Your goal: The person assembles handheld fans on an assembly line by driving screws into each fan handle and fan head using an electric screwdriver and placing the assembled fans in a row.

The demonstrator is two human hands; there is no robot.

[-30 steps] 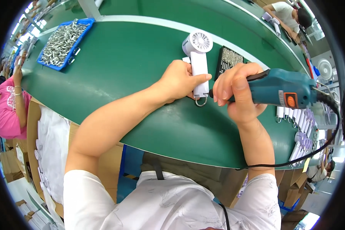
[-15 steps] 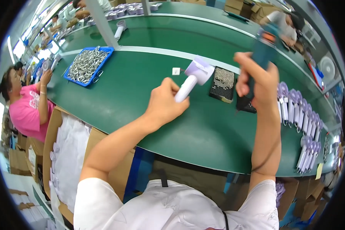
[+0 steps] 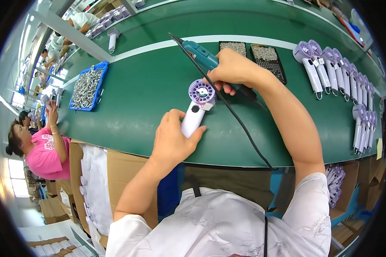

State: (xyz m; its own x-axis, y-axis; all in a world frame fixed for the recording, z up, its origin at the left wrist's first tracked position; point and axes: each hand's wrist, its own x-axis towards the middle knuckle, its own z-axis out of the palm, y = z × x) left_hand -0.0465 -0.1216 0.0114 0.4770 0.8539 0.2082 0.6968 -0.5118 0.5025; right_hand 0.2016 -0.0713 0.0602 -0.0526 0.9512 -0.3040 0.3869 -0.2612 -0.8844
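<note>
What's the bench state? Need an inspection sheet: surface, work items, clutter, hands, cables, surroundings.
Surface: glossy green tabletop.
Job's things: white-and-purple plastic handheld fan; teal power tool with a dark nose, tip pointing away from the fan.
Clutter: blue plastic tray of shiny metal rings at left; two black rectangular trays of small metal pieces beyond the right hand; rows of similar fans at right.
Grippers: left hand around the fan's handle; right hand around the tool.
Cables: black cord slants across the work area to the near edge.
Surroundings: co-worker in pink top at left; open brown cardboard box below the tabletop's near edge.
</note>
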